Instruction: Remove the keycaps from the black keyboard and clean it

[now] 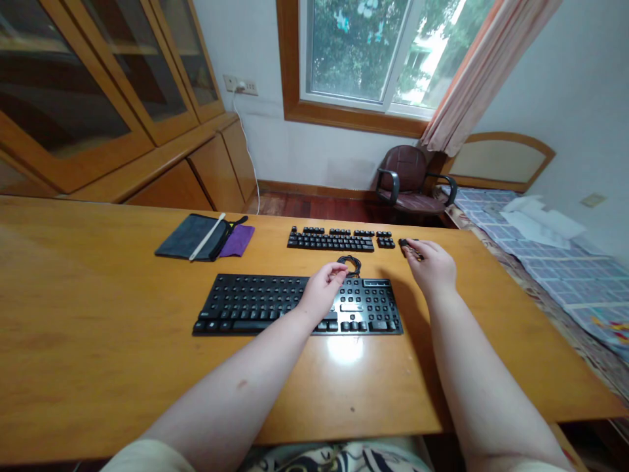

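A black keyboard (268, 298) lies on the wooden table with part of its keycaps off, bare switch stems showing mostly along the top and right. My left hand (324, 288) hovers over its right-hand half, fingers curled into a pinch; whatever they hold is hidden. To the right, my right hand (435, 265) reaches down to a small group of loose black keycaps (403, 243), its thumb and fingertips closed on a keycap there, partly covered by the fingers. Loose keycaps (330, 242) stand in keyboard order behind the keyboard, with a smaller block of keycaps (386, 242) beside them.
A coiled black cable (352, 263) sits behind the keyboard. At the left are a dark grey pouch (184, 237), a pale stick (207, 237) across it and a purple cloth (238, 240). Beyond the table stand a chair (405, 174) and a bed (550, 249).
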Demonstrator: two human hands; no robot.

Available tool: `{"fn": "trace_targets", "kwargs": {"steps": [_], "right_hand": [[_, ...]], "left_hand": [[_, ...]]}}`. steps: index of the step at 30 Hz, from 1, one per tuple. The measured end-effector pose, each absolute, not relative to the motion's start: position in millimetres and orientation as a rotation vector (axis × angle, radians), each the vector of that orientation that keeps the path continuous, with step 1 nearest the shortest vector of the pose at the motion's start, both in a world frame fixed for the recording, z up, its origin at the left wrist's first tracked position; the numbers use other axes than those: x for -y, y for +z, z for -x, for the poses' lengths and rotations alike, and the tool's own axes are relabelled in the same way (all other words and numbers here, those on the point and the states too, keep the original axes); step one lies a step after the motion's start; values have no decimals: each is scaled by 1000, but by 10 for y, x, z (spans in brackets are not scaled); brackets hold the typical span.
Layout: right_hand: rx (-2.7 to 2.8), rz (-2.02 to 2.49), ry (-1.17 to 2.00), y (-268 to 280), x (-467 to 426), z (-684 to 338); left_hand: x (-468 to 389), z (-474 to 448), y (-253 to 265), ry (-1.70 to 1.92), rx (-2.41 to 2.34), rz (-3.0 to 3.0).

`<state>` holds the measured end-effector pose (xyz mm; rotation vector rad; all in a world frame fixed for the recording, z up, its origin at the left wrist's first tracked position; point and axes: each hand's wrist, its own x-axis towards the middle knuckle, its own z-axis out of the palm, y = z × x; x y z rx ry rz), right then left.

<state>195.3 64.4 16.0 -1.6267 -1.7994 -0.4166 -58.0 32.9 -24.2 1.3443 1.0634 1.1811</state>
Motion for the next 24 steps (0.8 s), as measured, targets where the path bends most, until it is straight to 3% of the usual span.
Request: {"fn": "trace_targets", "kwargs": {"steps": [8, 24], "right_hand": [[1962, 1966, -265, -332, -945, -2039], [1966, 2104, -146, -337, -1000, -2080]], "left_hand": [[-320, 585, -224, 1160, -1094, -1355], [-318, 586, -219, 1129, -1126, -1376]]}}
